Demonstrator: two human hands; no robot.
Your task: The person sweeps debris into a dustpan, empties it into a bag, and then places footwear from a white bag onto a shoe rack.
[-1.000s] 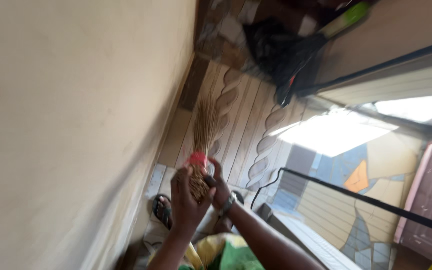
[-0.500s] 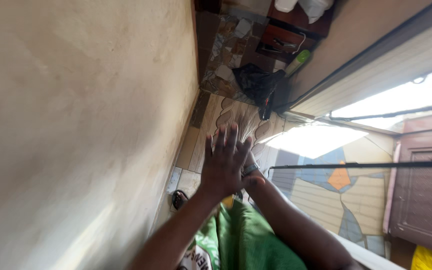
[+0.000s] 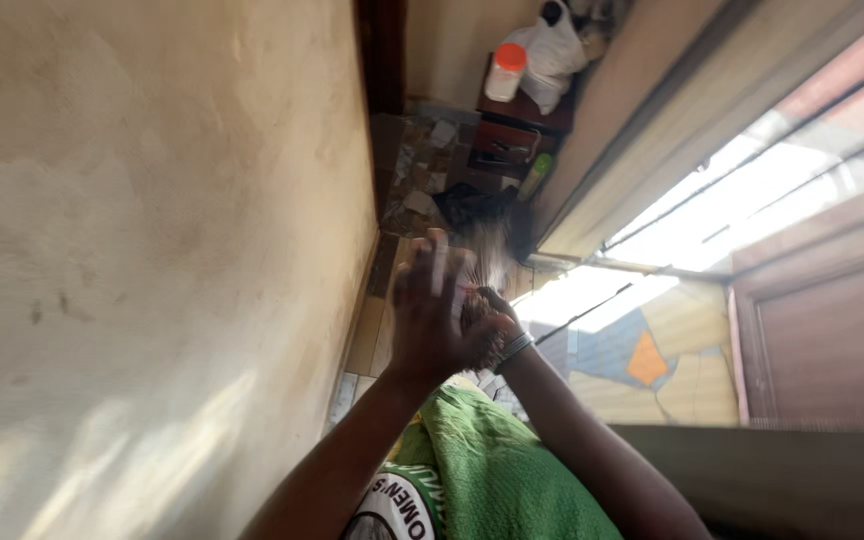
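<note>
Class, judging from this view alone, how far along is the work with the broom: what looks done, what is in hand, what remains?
Done: nothing shows as finished. In hand: the left hand lies flat against the butt of the broom, which the right hand grips by its bundled handle end; the bristles are blurred. Left: scraps still litter the patterned floor near the dark bag.

wall [image 3: 152,250]: cream plaster, left of the grip
jar [image 3: 504,72]: white, orange lid, far beyond the grip on a dark wooden stand [image 3: 502,140]
white bag [image 3: 552,50]: beside the jar
black bag [image 3: 472,208]: on the floor just beyond the grip
patterned floor [image 3: 642,350]: right of the grip
</note>
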